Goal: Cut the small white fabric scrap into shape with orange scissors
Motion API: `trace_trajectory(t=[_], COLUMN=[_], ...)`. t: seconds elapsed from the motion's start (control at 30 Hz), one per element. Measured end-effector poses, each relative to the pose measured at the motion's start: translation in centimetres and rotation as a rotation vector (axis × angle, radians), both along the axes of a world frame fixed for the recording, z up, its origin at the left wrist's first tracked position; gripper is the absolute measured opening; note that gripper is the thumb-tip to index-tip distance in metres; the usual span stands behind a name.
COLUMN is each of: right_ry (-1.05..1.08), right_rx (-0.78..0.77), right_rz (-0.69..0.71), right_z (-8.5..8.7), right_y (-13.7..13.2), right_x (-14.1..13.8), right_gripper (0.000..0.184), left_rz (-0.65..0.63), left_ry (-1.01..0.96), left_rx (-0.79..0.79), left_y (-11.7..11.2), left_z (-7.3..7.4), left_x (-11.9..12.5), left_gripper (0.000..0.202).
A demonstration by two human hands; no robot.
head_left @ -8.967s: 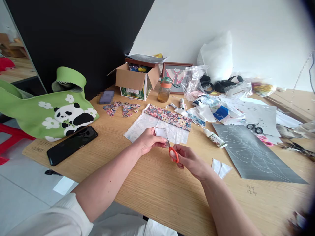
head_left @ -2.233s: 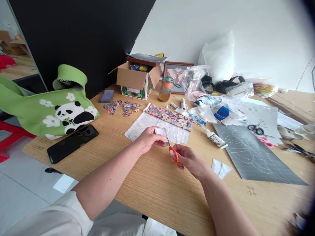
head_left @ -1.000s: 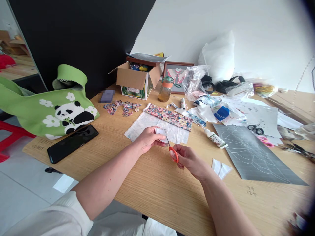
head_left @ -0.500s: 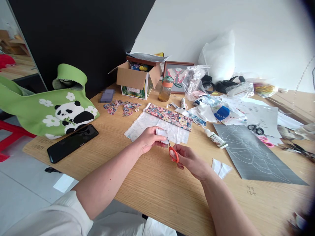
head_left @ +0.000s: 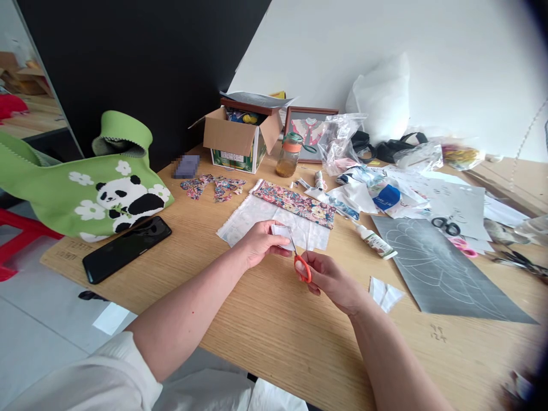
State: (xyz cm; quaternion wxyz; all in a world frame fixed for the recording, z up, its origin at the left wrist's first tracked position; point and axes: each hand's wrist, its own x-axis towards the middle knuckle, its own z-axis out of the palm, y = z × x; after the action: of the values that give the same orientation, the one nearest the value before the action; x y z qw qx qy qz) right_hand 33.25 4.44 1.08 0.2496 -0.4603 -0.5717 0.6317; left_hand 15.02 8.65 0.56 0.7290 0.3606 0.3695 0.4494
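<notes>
My left hand [head_left: 264, 244] pinches a small white piece [head_left: 281, 231], paper or fabric, between thumb and fingers. My right hand [head_left: 327, 275] is closed around the handles of orange-handled scissors [head_left: 303, 269]. The scissors' blades point up and left, right at the edge of the white piece; whether they touch it I cannot tell. Behind both hands lies a floral cloth [head_left: 299, 204], partly folded, its pale underside facing up toward me. Cut floral scraps [head_left: 229, 187] rest to its left. A small white scrap [head_left: 385, 294] lies right of my right forearm.
On the left are a black phone [head_left: 127, 250] and a green panda bag [head_left: 85, 194]. An open carton [head_left: 234, 140] and a bottle of amber liquid [head_left: 287, 157] stand at the back. To the right are a glue bottle [head_left: 377, 242], grey drawn sheet [head_left: 436, 274] and black-handled scissors [head_left: 446, 225].
</notes>
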Motion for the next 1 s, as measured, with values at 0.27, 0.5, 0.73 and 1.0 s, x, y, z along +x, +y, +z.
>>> trace_trajectory(t=[0.27, 0.5, 0.73, 1.0], right_ry=[-0.016, -0.018, -0.020, 0.001], right_rx=[-0.006, -0.004, -0.010, -0.010], right_rz=[-0.016, -0.026, -0.020, 0.003], right_z=[0.19, 0.05, 0.20, 0.27], right_y=[-0.15, -0.03, -0.08, -0.11], right_x=[-0.06, 0.05, -0.04, 0.01], right_gripper=[0.051, 0.050, 0.051, 0.050], left_rz=[0.000, -0.001, 0.014, 0.009], left_ry=[-0.005, 0.015, -0.008, 0.008], left_rx=[-0.004, -0.003, -0.006, -0.014], left_y=[0.00, 0.02, 0.11, -0.05], left_z=[-0.11, -0.18, -0.22, -0.07], left_x=[0.02, -0.08, -0.06, 0.06], left_gripper=[0.034, 0.032, 0.031, 0.034])
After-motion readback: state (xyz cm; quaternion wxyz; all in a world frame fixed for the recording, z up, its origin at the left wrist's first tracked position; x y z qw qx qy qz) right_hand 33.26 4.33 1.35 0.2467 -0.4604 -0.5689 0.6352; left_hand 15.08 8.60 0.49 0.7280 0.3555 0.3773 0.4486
